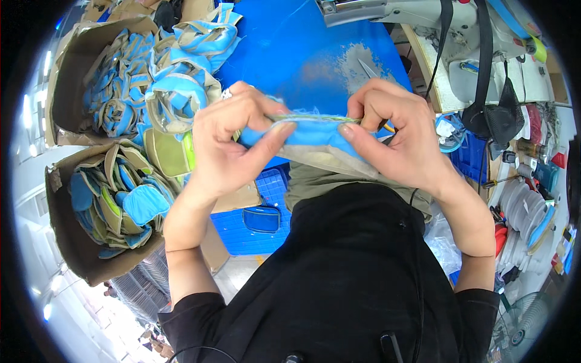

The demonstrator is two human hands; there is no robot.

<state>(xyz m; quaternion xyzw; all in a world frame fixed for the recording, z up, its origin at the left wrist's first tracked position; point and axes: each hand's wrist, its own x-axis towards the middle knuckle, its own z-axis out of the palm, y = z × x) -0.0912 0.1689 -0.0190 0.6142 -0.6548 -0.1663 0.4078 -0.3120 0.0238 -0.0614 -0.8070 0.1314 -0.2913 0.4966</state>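
Observation:
A blue and beige fabric piece (321, 137) is stretched level between my two hands, its frayed seam edge with greenish threads facing up. My left hand (233, 139) pinches its left end between thumb and fingers. My right hand (399, 133) pinches the other end the same way. A pointed metal blade (366, 68) shows past the right knuckles, and an orange-yellow handle part lies by the palm. These look like one pair of scissors tucked in the right hand, mostly hidden by the fingers.
At left stand a cardboard box (63, 91) of blue and beige fabric strips and another box (66, 245) of sewn pouch pieces. Ahead is a blue tabletop (272, 42). A sewing machine (357, 11) stands at far right, near hanging black straps (482, 66).

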